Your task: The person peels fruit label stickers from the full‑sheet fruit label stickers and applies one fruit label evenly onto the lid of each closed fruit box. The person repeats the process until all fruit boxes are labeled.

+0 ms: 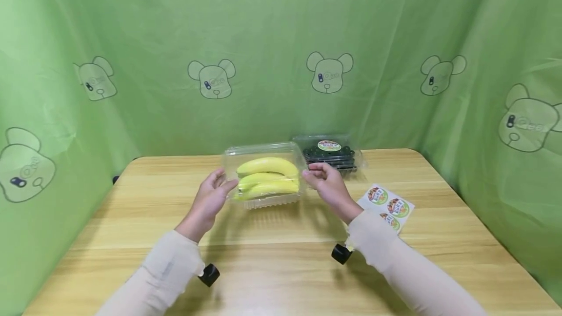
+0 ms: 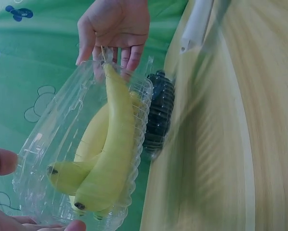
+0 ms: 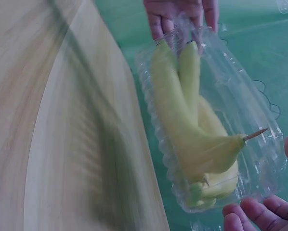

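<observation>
A clear plastic clamshell box with several yellow bananas inside is held over the table, its ridged base casting a shadow below. My left hand grips the box's left end between thumb and fingers. At the opposite end my right hand pinches the edge the same way. In the right wrist view the bananas lie lengthwise, one with a thin brown stem tip poking out sideways. The lid lies over the fruit.
Behind and to the right stands a second clear box of dark round fruit, with a round label on its lid. A sheet of round stickers lies by my right forearm on the wooden table. Green curtains enclose it.
</observation>
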`<action>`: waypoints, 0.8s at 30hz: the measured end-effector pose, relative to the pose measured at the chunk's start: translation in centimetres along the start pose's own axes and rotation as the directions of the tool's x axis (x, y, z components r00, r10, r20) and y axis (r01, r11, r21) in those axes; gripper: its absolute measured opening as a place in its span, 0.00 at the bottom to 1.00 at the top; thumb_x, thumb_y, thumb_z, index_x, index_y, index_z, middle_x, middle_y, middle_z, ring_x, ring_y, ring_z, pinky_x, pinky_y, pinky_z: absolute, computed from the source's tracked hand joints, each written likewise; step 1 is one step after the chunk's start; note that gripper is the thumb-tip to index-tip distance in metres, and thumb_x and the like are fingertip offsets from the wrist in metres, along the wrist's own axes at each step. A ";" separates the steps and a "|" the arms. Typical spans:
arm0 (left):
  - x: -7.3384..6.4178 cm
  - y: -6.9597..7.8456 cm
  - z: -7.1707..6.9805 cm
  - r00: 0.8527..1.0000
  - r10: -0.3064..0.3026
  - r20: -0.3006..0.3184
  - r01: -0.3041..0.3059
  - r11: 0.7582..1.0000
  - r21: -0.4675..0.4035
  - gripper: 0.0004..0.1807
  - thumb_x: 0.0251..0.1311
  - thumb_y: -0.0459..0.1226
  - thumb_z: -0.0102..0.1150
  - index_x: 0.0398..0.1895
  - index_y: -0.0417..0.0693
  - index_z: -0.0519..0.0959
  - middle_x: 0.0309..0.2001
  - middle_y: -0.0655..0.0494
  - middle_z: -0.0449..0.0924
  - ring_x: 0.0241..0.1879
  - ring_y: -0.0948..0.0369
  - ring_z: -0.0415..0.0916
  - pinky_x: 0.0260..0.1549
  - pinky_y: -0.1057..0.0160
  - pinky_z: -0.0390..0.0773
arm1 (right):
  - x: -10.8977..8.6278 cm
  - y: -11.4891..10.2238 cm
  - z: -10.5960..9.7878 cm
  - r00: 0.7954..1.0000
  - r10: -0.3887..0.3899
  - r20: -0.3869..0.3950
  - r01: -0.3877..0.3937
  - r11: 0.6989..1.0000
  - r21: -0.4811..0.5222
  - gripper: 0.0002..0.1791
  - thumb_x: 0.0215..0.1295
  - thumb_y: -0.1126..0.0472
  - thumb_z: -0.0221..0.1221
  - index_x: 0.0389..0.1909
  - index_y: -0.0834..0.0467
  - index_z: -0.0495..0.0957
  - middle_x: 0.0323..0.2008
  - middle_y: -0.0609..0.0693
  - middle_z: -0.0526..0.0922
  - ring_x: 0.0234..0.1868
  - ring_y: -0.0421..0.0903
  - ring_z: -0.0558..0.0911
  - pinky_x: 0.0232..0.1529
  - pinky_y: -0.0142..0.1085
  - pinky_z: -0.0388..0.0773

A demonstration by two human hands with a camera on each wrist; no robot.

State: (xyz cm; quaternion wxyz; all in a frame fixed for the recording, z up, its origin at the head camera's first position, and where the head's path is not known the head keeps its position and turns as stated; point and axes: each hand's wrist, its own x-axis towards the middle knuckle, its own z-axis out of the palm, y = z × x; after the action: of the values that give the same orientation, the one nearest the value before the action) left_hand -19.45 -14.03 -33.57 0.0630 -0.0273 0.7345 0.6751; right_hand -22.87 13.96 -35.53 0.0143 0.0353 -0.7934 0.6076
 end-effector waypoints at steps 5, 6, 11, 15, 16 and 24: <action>-0.1 0.0 0.5 1.000 0.017 0.001 -0.017 0.999 0.043 0.40 0.68 0.41 0.55 0.76 0.40 0.47 0.75 0.42 0.46 0.73 0.47 0.46 0.68 0.47 0.54 | -0.7 0.0 -0.6 1.000 0.012 -0.001 -0.012 0.998 0.068 0.24 0.68 0.61 0.58 0.60 0.70 0.67 0.51 0.62 0.75 0.52 0.56 0.76 0.56 0.44 0.75; -0.2 0.0 0.6 1.000 0.021 0.004 -0.021 0.999 0.050 0.40 0.68 0.41 0.55 0.76 0.41 0.47 0.75 0.42 0.46 0.73 0.46 0.46 0.68 0.46 0.54 | -0.8 0.1 -0.8 1.000 0.013 -0.001 -0.013 0.997 0.074 0.24 0.69 0.61 0.58 0.60 0.70 0.66 0.51 0.63 0.74 0.52 0.56 0.75 0.57 0.45 0.75; -0.4 -0.1 1.2 0.999 0.031 0.028 -0.032 0.997 0.063 0.39 0.68 0.42 0.55 0.76 0.41 0.48 0.75 0.43 0.47 0.73 0.46 0.47 0.68 0.45 0.55 | -1.5 0.4 -1.5 1.000 0.016 -0.002 -0.016 0.997 0.073 0.24 0.69 0.63 0.56 0.61 0.71 0.65 0.51 0.62 0.72 0.49 0.52 0.75 0.57 0.46 0.75; -0.6 -0.3 1.4 0.999 0.034 0.038 -0.037 0.997 0.073 0.39 0.67 0.42 0.56 0.75 0.42 0.50 0.75 0.43 0.48 0.72 0.46 0.48 0.67 0.45 0.56 | -2.0 0.5 -1.9 1.000 0.012 -0.005 -0.012 0.999 0.047 0.24 0.69 0.63 0.56 0.60 0.71 0.65 0.50 0.61 0.73 0.46 0.48 0.75 0.53 0.42 0.77; -0.7 -0.3 1.5 0.999 0.032 0.038 -0.034 0.997 0.076 0.39 0.67 0.42 0.56 0.75 0.42 0.50 0.75 0.43 0.49 0.72 0.46 0.49 0.67 0.45 0.57 | -2.2 0.5 -2.0 1.000 0.009 -0.004 -0.009 0.999 0.039 0.24 0.69 0.63 0.56 0.60 0.71 0.65 0.50 0.61 0.73 0.45 0.47 0.75 0.53 0.42 0.77; -1.1 -0.6 1.6 0.999 0.017 0.037 -0.021 0.995 0.094 0.39 0.65 0.44 0.59 0.74 0.43 0.55 0.73 0.42 0.54 0.71 0.45 0.52 0.66 0.45 0.59 | -3.1 0.4 -2.6 1.000 -0.010 -0.005 0.010 1.000 -0.013 0.23 0.69 0.61 0.58 0.59 0.70 0.66 0.47 0.59 0.73 0.42 0.43 0.75 0.47 0.37 0.76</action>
State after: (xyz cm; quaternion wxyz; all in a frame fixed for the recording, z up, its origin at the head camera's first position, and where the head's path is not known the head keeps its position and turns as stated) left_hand -18.23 -12.55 -34.18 0.0711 -0.0051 0.7647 0.6404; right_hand -19.81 16.68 -35.44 0.0197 0.0377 -0.7970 0.6025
